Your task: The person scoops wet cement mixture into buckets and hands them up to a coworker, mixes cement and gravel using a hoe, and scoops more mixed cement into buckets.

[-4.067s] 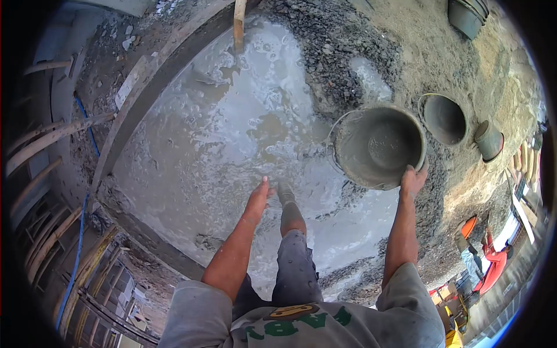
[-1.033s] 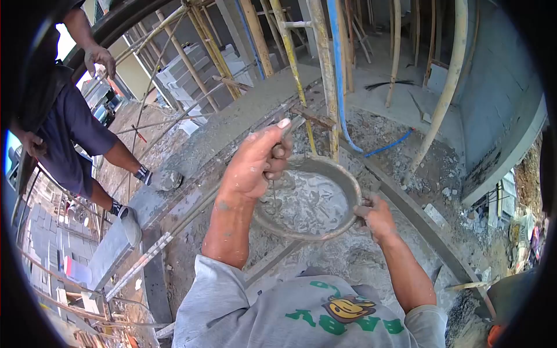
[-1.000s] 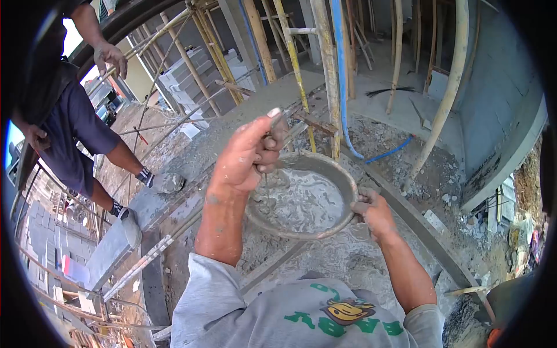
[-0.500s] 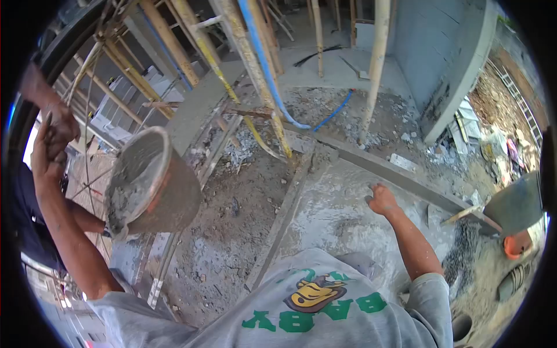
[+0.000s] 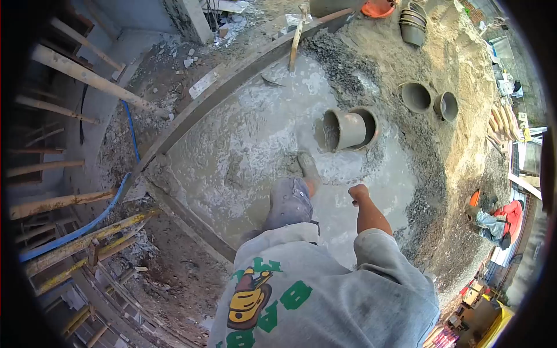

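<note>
Left hand and loaded bucket have left view since earlier. Right hand (image 5: pixel 359 195) hangs over wet mix (image 5: pixel 249 145), finger closure indeterminable; two buckets (image 5: pixel 351 130) sit together near the mix's gravel-side edge.

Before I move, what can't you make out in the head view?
All in the head view:
Left hand: out of sight; cannot tell whether the shirt hides it.
Right hand: palm turned away, so its grip is unclear.
Overlapped bucket in the wet mix: inside partly covered by its neighbouring bucket.
Person in red: too small to make out the hands.
</note>
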Motion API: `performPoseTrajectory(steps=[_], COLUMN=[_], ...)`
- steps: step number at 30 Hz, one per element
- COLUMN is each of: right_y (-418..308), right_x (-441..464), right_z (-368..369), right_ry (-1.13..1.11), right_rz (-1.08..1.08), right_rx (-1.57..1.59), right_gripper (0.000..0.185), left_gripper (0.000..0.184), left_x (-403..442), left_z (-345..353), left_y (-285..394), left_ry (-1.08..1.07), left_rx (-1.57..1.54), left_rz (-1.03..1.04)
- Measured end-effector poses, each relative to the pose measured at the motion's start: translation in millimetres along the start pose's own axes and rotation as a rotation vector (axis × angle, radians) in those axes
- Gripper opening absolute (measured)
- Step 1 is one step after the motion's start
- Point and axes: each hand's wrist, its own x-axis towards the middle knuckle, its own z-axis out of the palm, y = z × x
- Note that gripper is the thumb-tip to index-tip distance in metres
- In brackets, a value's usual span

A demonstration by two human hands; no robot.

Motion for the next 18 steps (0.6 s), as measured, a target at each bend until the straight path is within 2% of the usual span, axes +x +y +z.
performPoseTrajectory(steps=[1,2,4,5,6,7,9,11,12,13,14,15,16,17,18], right_y=[3.3,2.9,15.7,-33.2,-57.7,-79.0,-121.6,-164.7,-172.4,-192.5,-201.8,-203.3,-210.3,-209.6,-176.9], right_x=[10.6,38.5,110.5,76.4,84.8,106.1,163.8,236.1,280.2,284.5,303.9,322.2,321.0,316.7,352.1], right_z=[-2.8,0.0,24.7,-16.9,-28.1,-33.8,-44.9,-49.7,-43.8,-52.8,-47.6,-42.0,-51.2,-63.4,-70.2], right_ry=[-0.026,0.070,0.243,0.068,0.173,0.280,0.422,0.427,0.441,0.295,0.285,0.383,0.358,0.338,0.381], right_rz=[0.056,-0.019,-0.156,-0.054,-0.078,-0.111,-0.279,-0.288,-0.388,-0.292,-0.141,-0.131,-0.180,-0.266,-0.475], right_rx=[0.026,-0.010,-0.090,-0.053,-0.033,-0.011,0.003,-0.097,-0.190,-0.131,-0.255,-0.308,-0.254,-0.316,-0.344], right_gripper=[0.034,0.037,0.043,0.059,0.067,0.075,0.088,0.101,0.107,0.105,0.093,0.083,0.081,0.079,0.075], left_gripper=[0.055,0.050,0.047,0.041,0.036,0.034,0.036,0.040,0.043,0.045,0.046,0.053,0.063,0.067,0.071], left_x=[-37.8,-108.3,-259.8,-321.7,-406.5,-479.4,-619.4,-752.6,-806.6,-848.5,-904.4,-926.7,-957.1,-975.1,-983.5], left_z=[84.5,169.5,292.6,344.3,378.4,409.9,470.6,531.2,553.9,571.2,589.3,603.2,612.4,621.7,632.5], left_y=[-15.1,-11.7,-9.9,-33.1,-20.3,-1.7,44.1,61.6,83.6,101.9,86.7,102.4,101.6,104.4,106.9], left_ry=[-0.271,-0.495,-0.905,-1.248,-1.404,-1.556,-1.687,-1.814,-1.831,-1.842,-1.844,-1.955,-1.884,-1.897,-1.903], left_rx=[-0.103,-0.160,0.012,0.150,0.047,0.159,0.233,0.137,0.117,0.090,0.055,0.154,0.199,0.229,0.243], left_rz=[-0.136,-0.310,-0.395,-0.201,-0.069,-0.078,-0.140,-0.143,-0.212,-0.325,-0.351,-0.334,-0.293,-0.361,-0.424])
